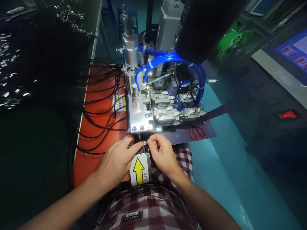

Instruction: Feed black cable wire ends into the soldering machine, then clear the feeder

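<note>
Both hands meet at the front edge of a metal machine [139,119] with pneumatic cylinders. My left hand [115,159] reaches in from the left, its thumb pressing a small shiny metal piece with a bit of red [145,143] and its index finger curled by the machine's edge. From the other side my right hand [161,153] is closed, thumb and index pinched at that same small piece. What kind of part it is, I cannot make out. Just below the fingertips is a white label with a yellow arrow [138,169] on a narrow track.
Black cables [105,127] cross the orange surface [82,166] on the left. Many metal-tipped cables [14,92] lie on the dark table. Red-handled scissors [198,133] rest on the plate at right. Blue air hoses [172,57] arch overhead. A control box with a lit red switch [287,115] stands right.
</note>
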`<action>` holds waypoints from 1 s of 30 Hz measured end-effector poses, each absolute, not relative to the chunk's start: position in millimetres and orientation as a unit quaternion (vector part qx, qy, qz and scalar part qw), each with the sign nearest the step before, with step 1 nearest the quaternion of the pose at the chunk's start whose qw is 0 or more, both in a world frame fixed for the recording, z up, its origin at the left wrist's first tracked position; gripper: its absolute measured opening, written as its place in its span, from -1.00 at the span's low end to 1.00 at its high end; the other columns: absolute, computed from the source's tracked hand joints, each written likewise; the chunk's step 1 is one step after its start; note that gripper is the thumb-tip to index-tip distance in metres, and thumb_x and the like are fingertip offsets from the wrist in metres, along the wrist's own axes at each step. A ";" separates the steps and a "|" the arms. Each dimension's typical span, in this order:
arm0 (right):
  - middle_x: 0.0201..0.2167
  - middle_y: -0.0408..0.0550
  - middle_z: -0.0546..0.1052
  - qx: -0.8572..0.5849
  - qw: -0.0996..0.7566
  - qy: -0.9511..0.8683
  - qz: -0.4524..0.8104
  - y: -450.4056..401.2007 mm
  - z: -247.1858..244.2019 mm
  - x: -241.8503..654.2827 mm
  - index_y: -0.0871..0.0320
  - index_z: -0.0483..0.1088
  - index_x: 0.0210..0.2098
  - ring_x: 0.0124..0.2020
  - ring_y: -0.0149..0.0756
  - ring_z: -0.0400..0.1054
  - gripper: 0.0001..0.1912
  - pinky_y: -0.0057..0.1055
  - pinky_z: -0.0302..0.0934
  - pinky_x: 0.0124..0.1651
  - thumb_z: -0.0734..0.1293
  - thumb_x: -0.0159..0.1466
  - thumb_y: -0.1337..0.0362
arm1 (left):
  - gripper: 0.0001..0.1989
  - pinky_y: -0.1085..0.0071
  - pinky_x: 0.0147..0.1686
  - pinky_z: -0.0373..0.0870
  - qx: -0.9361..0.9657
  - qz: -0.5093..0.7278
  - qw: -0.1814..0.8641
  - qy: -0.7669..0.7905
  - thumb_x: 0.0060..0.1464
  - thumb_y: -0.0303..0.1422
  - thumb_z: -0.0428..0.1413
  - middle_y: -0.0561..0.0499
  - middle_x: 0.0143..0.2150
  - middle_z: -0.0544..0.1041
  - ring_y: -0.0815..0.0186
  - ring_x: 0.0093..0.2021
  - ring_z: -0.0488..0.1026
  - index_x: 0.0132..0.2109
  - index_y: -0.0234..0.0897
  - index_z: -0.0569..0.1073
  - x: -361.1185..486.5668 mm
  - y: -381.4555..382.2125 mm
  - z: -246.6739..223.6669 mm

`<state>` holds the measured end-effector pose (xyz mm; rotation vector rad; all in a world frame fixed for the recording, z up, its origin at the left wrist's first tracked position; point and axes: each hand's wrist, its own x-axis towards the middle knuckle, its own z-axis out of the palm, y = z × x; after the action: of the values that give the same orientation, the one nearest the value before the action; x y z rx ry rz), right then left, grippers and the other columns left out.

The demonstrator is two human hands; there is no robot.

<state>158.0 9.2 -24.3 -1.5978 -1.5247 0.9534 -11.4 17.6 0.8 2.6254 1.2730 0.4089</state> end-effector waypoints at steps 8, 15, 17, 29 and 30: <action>-0.58 -0.18 0.37 -0.636 0.351 -0.481 0.491 14.4 -33.5 168.0 0.18 0.35 -0.41 -0.61 -0.42 0.20 -0.82 -0.48 0.11 -0.56 0.23 0.22 0.20 | -0.72 0.33 -0.35 0.42 0.871 0.175 0.169 0.428 0.13 -0.54 -0.07 -0.09 -0.27 0.45 0.21 -0.32 0.43 -0.07 -0.34 0.45 -12.8 17.4 2.3; -0.57 -0.15 0.40 -0.639 0.327 -0.615 0.325 9.3 -14.3 152.4 0.13 0.45 -0.36 -0.54 -0.37 0.24 -0.82 -0.45 0.12 -0.45 0.28 0.23 0.17 | -0.75 0.36 -0.32 0.39 0.861 0.177 0.178 0.442 0.16 -0.54 -0.10 -0.08 -0.29 0.46 0.24 -0.30 0.43 -0.13 -0.33 0.44 -12.5 17.9 3.4; -0.55 -0.14 0.43 -0.639 0.337 -0.626 0.293 8.9 -15.0 149.9 0.13 0.45 -0.40 -0.53 -0.37 0.25 -0.83 -0.44 0.13 -0.43 0.28 0.23 0.21 | -0.75 0.36 -0.31 0.38 0.861 0.175 0.180 0.442 0.17 -0.53 -0.11 -0.08 -0.27 0.46 0.24 -0.29 0.43 -0.13 -0.32 0.44 -12.9 17.7 3.4; -0.57 -0.15 0.33 -0.610 0.398 -0.629 0.271 5.0 -22.8 149.5 0.15 0.44 -0.42 -0.54 -0.39 0.20 -0.83 -0.42 0.13 -0.42 0.24 0.25 0.28 | -0.75 0.37 -0.29 0.38 0.854 0.179 0.203 0.444 0.17 -0.53 -0.11 -0.07 -0.26 0.44 0.25 -0.27 0.42 -0.12 -0.31 0.43 -13.3 17.0 2.1; -0.57 -0.15 0.33 -0.610 0.400 -0.629 0.270 4.7 -23.1 149.3 0.15 0.44 -0.42 -0.55 -0.39 0.20 -0.83 -0.42 0.13 -0.42 0.24 0.25 0.28 | -0.75 0.37 -0.29 0.39 0.854 0.179 0.204 0.444 0.17 -0.53 -0.11 -0.07 -0.26 0.44 0.25 -0.27 0.42 -0.12 -0.31 0.43 -13.5 16.9 1.8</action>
<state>149.3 4.7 -23.1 -1.5424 -1.5905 0.6833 -13.5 16.9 1.8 2.3832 1.2377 0.4991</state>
